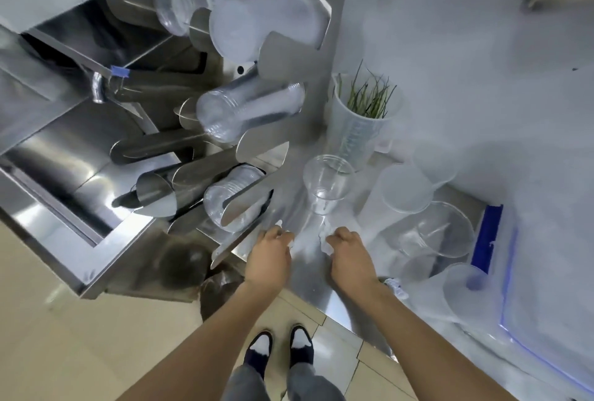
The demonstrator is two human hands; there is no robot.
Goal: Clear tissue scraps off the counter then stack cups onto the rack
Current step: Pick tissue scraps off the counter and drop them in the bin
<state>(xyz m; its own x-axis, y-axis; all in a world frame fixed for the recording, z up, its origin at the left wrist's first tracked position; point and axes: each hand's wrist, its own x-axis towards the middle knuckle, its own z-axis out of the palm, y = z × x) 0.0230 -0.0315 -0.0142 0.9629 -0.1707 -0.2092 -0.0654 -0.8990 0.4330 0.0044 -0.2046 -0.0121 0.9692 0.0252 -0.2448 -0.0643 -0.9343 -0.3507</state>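
Note:
Both hands rest on the steel counter near its front edge. My left hand is curled, with a small white tissue scrap showing at its fingertips. My right hand is closed on a crumpled white tissue scrap. Just beyond the hands stands a clear plastic cup, upright. To the left rises the metal cup rack, which holds stacks of clear cups lying on their sides.
A measuring jug with green stalks stands behind the cup. Frosted cups and a clear bowl crowd the right side, beside a blue-edged container. A steel sink lies to the left. A dark bin sits below the counter.

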